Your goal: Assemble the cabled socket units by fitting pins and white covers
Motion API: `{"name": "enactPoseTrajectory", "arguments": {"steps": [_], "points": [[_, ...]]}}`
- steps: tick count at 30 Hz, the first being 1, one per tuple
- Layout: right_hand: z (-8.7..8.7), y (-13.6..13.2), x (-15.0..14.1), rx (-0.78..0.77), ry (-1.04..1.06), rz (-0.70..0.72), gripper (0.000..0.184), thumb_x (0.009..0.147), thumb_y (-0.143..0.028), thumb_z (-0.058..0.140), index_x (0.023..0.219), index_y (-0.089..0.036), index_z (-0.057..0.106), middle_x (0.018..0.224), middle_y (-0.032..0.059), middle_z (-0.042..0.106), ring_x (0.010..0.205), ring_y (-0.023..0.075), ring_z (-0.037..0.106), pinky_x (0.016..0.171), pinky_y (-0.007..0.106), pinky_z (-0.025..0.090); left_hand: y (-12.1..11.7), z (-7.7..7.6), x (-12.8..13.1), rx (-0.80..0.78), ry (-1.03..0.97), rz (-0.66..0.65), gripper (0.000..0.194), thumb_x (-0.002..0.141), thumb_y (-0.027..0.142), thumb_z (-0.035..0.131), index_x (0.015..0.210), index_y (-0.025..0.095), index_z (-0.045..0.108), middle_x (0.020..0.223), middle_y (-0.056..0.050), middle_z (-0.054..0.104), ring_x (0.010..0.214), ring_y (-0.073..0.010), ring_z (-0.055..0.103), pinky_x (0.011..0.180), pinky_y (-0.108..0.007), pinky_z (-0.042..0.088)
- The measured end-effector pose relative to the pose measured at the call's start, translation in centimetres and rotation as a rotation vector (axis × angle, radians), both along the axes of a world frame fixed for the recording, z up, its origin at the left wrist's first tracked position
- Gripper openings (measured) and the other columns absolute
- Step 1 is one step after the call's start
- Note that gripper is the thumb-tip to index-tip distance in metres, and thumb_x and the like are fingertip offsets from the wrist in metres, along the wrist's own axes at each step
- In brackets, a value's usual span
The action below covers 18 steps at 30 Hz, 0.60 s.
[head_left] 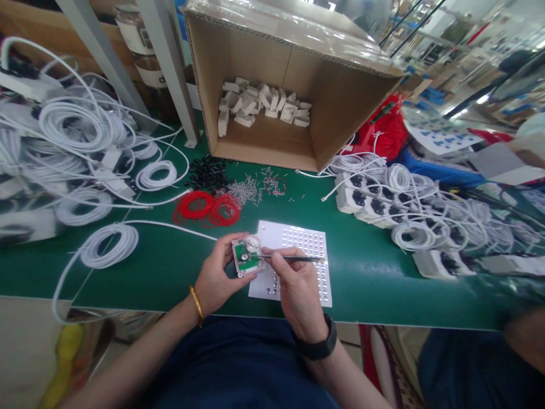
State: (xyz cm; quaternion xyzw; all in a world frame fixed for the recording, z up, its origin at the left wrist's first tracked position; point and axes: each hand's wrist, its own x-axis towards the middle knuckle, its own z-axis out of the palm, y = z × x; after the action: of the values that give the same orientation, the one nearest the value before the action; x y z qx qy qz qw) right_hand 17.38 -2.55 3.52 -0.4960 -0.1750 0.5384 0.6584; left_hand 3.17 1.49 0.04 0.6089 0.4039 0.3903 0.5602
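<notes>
Fingers of the left hand are clamped on the edges of a small square white housing with a green circuit board; the right hand's are pinched together on a slim dark metal-tipped tool, its tip over the board. Beneath lies a white sheet with rows of small shiny round pieces, on a green tabletop. Red wire coils and an open brown cardboard box lie beyond. Both forearms reach forward from the near edge, hands meeting at the housing.
</notes>
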Motion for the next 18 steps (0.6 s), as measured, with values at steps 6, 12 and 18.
{"name": "enactPoseTrajectory", "arguments": {"steps": [6, 12, 18], "points": [[0.02, 0.04, 0.05, 0.015, -0.017, -0.001, 0.013, 0.069, -0.023, 0.075, 0.073, -0.017, 0.064, 0.083, 0.0068, 0.074, 0.078, 0.0198, 0.067, 0.074, 0.034, 0.05, 0.03, 0.05, 0.04, -0.002, 0.006, -0.01, 0.064, 0.068, 0.019, 0.075, 0.121, 0.024, 0.04, 0.128, -0.008, 0.05, 0.116, -0.0211, 0.054, 0.1, -0.04, 0.046], [-0.04, 0.04, 0.1, 0.02, -0.041, -0.002, 0.012, 0.07, -0.022, 0.074, 0.074, -0.017, 0.064, 0.084, 0.0067, 0.074, 0.08, 0.0197, 0.067, 0.075, 0.033, 0.051, 0.06, 0.21, 0.11, -0.012, 0.005, -0.01, 0.064, 0.068, 0.019, 0.075, 0.121, 0.023, 0.04, 0.129, -0.009, 0.049, 0.116, -0.0221, 0.053, 0.1, -0.042, 0.045], [-0.2, -0.11, 0.22, 0.054, -0.068, 0.005, 0.011, 0.072, -0.02, 0.073, 0.076, -0.017, 0.063, 0.085, 0.0058, 0.073, 0.08, 0.0194, 0.067, 0.073, 0.033, 0.052, 0.06, 0.19, 0.07, -0.013, -0.009, -0.008, 0.065, 0.067, 0.019, 0.076, 0.121, 0.024, 0.04, 0.128, -0.009, 0.049, 0.117, -0.0228, 0.053, 0.101, -0.043, 0.045]]}}
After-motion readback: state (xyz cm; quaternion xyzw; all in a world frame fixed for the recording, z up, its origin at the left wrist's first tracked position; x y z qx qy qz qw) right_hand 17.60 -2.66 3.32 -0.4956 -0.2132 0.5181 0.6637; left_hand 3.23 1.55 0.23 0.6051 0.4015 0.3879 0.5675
